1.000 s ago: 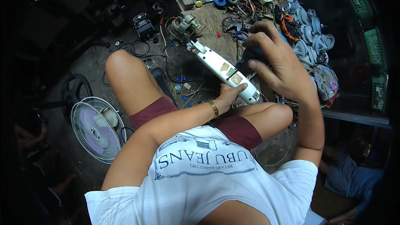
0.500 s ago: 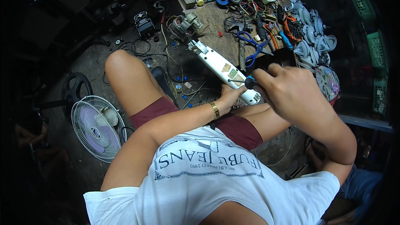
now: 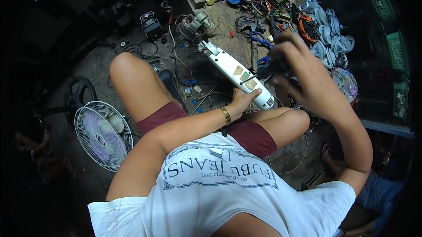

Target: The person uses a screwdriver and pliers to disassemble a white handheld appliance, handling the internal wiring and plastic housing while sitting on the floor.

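Observation:
My left hand (image 3: 243, 102) is closed round the near end of a long white plastic fan neck (image 3: 226, 66), its thumb lying on top. Old sticker patches and dark screw holes mark the upper face. At its far end a fan motor (image 3: 193, 27) lies on the edge of a wooden board. My right hand (image 3: 301, 68), smeared by motion, has its fingers about the dark handle of a screwdriver (image 3: 250, 79). The shaft slants down to the neck, and the tip is at a hole beside the stickers.
Blue-handled scissors (image 3: 259, 39), pliers and tangled wires crowd the wooden board (image 3: 231, 46). Grey plastic fan parts (image 3: 329, 32) are heaped at the right. A caged fan (image 3: 102, 136) stands on the left. Cords and small blue bits litter the floor. Another person's foot (image 3: 326, 153) shows at lower right.
My right hand has shifted up and its fingers have loosened and spread about the screwdriver handle. The tip stays at the same hole. My left hand and the fan neck have hardly moved.

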`<state>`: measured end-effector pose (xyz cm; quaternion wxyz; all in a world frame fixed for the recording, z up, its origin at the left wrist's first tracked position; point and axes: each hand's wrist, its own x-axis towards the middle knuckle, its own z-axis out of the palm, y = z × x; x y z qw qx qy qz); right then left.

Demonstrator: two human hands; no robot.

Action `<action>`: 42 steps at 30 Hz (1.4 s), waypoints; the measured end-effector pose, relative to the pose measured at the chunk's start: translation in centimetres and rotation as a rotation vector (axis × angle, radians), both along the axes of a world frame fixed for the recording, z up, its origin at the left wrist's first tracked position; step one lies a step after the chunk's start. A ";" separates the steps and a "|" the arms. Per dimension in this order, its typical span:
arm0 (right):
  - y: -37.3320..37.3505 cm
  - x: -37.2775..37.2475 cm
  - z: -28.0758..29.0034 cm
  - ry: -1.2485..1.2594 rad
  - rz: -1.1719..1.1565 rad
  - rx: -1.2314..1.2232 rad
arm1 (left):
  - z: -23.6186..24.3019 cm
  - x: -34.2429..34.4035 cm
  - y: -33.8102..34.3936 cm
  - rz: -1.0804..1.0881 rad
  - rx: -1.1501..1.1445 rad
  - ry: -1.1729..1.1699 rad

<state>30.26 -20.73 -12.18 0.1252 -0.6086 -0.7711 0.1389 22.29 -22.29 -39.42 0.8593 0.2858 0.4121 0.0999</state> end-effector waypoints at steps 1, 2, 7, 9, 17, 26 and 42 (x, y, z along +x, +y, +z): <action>1.2 0.7 -0.5 -0.034 0.049 0.090 | 0.2 -0.2 0.2 0.027 -0.004 0.022; 1.8 1.5 -1.0 0.065 -0.006 0.045 | 0.2 -0.1 0.2 0.033 -0.007 0.037; 3.3 4.6 -2.9 0.385 -0.249 -0.081 | 0.2 0.0 0.3 -0.021 0.007 0.024; 2.9 4.3 -2.6 0.301 -0.168 -0.007 | 0.2 0.1 0.3 -0.030 0.001 0.034; -0.6 1.3 -2.2 0.124 0.053 0.075 | -0.2 -0.1 0.0 0.014 0.024 -0.025; -3.7 1.6 -2.7 0.156 -0.006 0.198 | 0.3 -0.1 0.3 0.006 0.022 -0.010; -4.0 2.2 -3.1 0.177 0.068 0.146 | 0.5 0.1 0.3 -0.013 0.023 -0.004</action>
